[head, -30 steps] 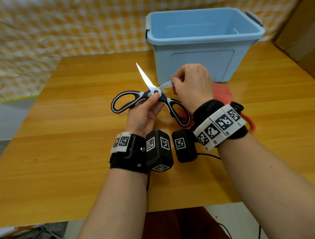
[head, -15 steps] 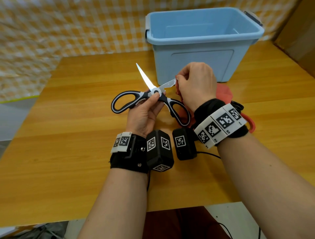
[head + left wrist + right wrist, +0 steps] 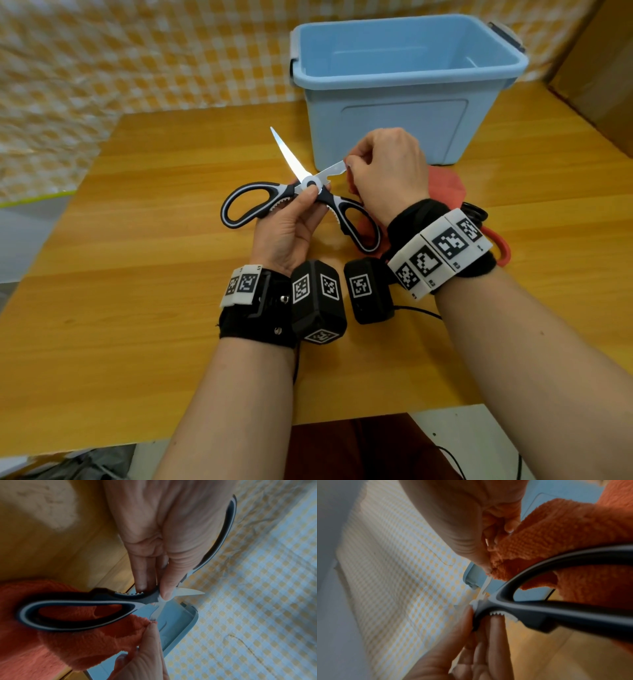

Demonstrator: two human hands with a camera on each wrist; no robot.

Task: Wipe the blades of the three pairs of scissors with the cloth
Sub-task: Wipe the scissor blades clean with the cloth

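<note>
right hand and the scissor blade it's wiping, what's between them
The orange cloth, pinched round the blade by the right hand; clearest in the right wrist view.

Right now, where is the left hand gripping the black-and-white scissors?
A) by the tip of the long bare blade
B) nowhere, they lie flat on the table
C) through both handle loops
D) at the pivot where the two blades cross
D: the left hand pinches the black-and-white scissors at the pivot screw, both handle loops empty, while the right hand holds the orange cloth round the other blade.
</note>
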